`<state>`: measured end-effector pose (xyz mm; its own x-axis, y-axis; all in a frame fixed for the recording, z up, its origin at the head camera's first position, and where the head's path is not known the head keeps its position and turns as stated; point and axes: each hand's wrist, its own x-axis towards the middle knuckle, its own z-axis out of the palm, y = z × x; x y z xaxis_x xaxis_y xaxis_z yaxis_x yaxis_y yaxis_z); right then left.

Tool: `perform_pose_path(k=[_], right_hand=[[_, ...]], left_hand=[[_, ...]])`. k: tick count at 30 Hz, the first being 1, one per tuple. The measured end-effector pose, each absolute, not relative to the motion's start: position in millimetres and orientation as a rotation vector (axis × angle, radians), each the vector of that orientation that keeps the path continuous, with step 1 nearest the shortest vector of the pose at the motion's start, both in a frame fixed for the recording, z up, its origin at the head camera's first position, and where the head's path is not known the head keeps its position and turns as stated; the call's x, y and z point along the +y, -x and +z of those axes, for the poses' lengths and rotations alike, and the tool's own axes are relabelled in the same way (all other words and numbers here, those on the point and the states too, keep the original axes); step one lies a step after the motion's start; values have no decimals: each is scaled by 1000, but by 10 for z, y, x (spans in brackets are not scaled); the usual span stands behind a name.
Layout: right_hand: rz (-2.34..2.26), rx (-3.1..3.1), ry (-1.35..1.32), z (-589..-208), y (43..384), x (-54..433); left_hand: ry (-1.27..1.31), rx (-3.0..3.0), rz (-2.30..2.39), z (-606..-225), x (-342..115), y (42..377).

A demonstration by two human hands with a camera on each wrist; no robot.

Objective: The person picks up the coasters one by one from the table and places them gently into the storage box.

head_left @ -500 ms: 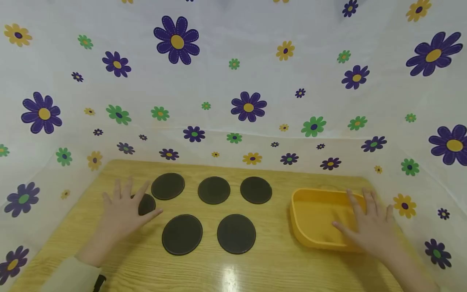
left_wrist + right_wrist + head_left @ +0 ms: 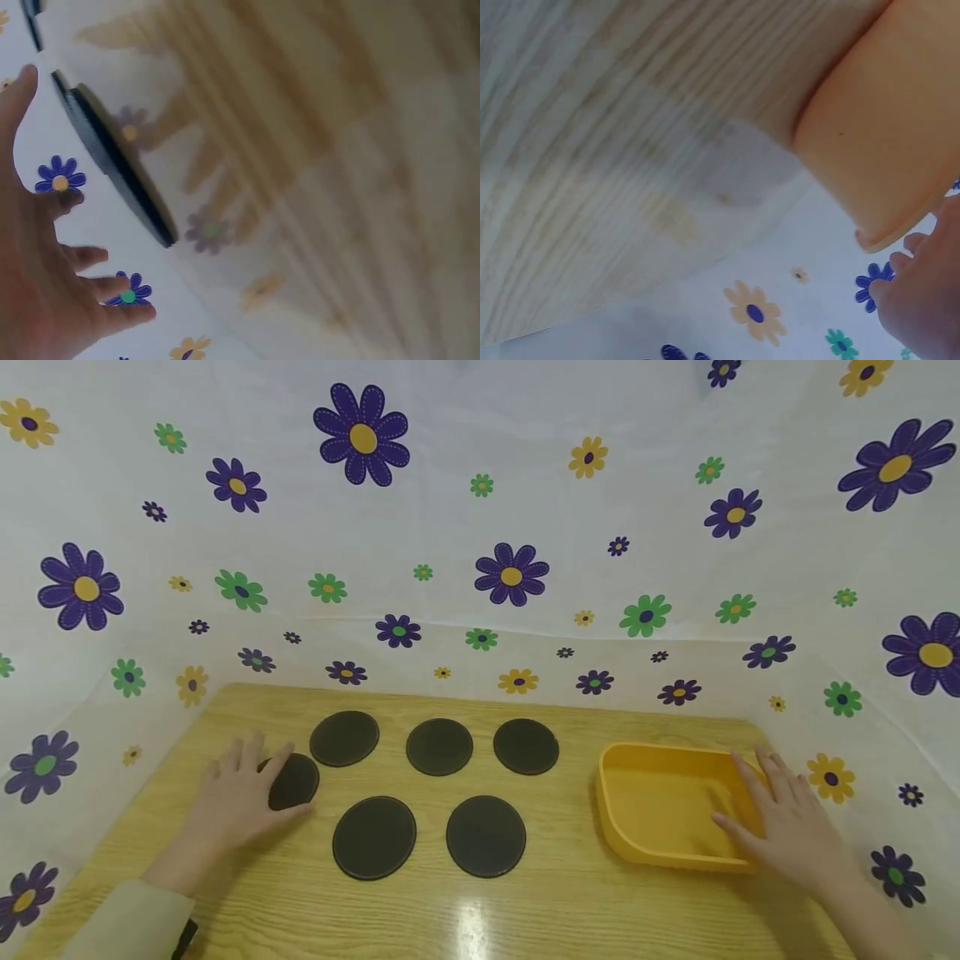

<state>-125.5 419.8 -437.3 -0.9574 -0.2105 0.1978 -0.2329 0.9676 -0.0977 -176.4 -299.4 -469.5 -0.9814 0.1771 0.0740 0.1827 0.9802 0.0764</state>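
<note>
My left hand (image 2: 234, 797) hovers with spread fingers beside the leftmost black disc (image 2: 295, 782), its thumb and index finger on either side. In the left wrist view a gap separates that hand (image 2: 45, 262) from the dark disc (image 2: 112, 161), which lies flat on the table. At the right, my right hand (image 2: 791, 822) reaches over the right end of a yellow plastic bin (image 2: 660, 862), thumb toward the inside. The right wrist view has the bin's outer wall (image 2: 885, 127) with the hand (image 2: 926, 292) near its rim; contact cannot be made out.
Several more black discs stand in two rows: one disc (image 2: 345, 738) at back left, others (image 2: 439, 747) (image 2: 527, 746) along the back, and two discs (image 2: 374, 837) (image 2: 486, 836) in front. A white flowered cloth (image 2: 585, 527) surrounds the wooden table (image 2: 540, 910) at back and sides.
My left hand has come lower and a little left, uncovering more of the leftmost disc. The right hand has shifted right, toward the bin's right end. The discs keep their places.
</note>
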Motion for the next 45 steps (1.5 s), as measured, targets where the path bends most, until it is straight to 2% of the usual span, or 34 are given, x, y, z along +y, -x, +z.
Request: perform_pose_path(k=[17,45], right_hand=[[198,-2918,-501,-4492,1234,4420],[229,-3012,-484,-4479,1266,4430]], left_hand=[[459,-3062,-157,-4795,-3065,1866],[432,-2993,-106,-4738,-2987,1941]])
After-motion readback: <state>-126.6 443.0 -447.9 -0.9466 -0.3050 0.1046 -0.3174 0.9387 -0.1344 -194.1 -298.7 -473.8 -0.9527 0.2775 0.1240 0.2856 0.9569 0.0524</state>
